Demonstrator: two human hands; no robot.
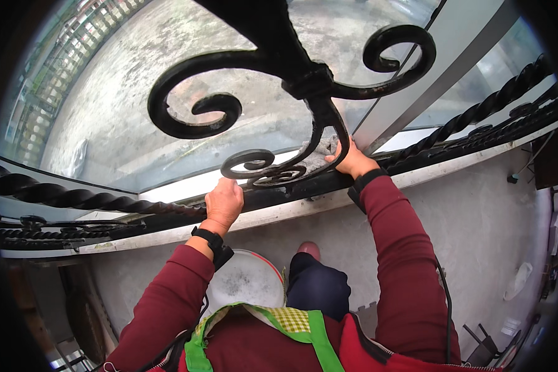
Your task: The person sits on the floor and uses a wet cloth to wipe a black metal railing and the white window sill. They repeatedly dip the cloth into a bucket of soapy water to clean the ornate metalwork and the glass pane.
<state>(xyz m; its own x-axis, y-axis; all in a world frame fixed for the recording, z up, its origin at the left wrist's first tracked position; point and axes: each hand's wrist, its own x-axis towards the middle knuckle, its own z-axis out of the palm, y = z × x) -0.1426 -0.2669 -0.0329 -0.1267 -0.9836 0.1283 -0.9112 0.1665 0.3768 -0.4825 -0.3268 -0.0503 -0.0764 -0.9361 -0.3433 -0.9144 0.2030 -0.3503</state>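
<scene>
Through the black wrought-iron window grille (186,129), my right hand (351,160) holds a grey cloth (317,156) against the bottom of the window, beside the white frame post (428,79). Part of the cloth and some fingers are hidden behind a curved iron scroll. My left hand (225,202) is closed around the iron at the lower part of the grille, just under a small scroll and beside the end of a twisted bar (97,201). Behind the grille is the glass pane (135,158), with the white sill strip (186,188) along its foot.
A pale ledge (279,211) runs below the grille. On the floor stands a round white container (246,279) with a red stripe at its rim, next to my leg (318,283). A dark stool or chair (483,346) is at lower right. A cable hangs along my right arm.
</scene>
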